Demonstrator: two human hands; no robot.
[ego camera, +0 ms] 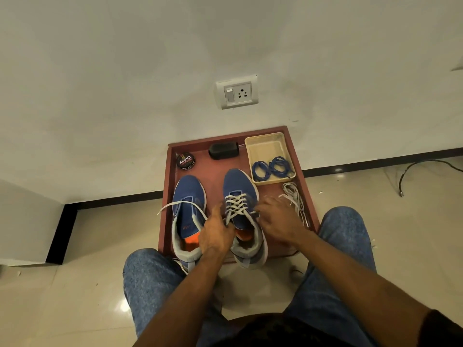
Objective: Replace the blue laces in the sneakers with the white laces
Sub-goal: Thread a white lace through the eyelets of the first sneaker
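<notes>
Knees: both legs in blue jeans (155, 279) frame the lower view, either side of a low red-brown worktop (215, 186) on the tiled floor.
Left hand (215, 234): rests between the two sneakers at their collars; fingers curl around a white lace end at the right sneaker's throat, though the grip is partly hidden.
Right hand (278, 216): lies against the right sneaker's outer side, fingers bent toward the lace end there; I cannot tell whether they pinch it.
Right sneaker (240, 194): blue, grey collar, orange lining; white lace (235, 204) crisscrossed through its eyelets. Long axis runs away from the person, toe toward the wall, heel over the worktop's near edge.
Left sneaker (188, 196): same colours, parallel, toe toward the wall; a white lace strand (180, 203) arcs loosely across its open throat.
Blue laces (273, 168): coiled in a cream tray (265, 146) at the far right corner.
Spare white laces (295, 196): bundled just before the tray.
Far edge: polish tin (185, 161), black brush (223, 150).
</notes>
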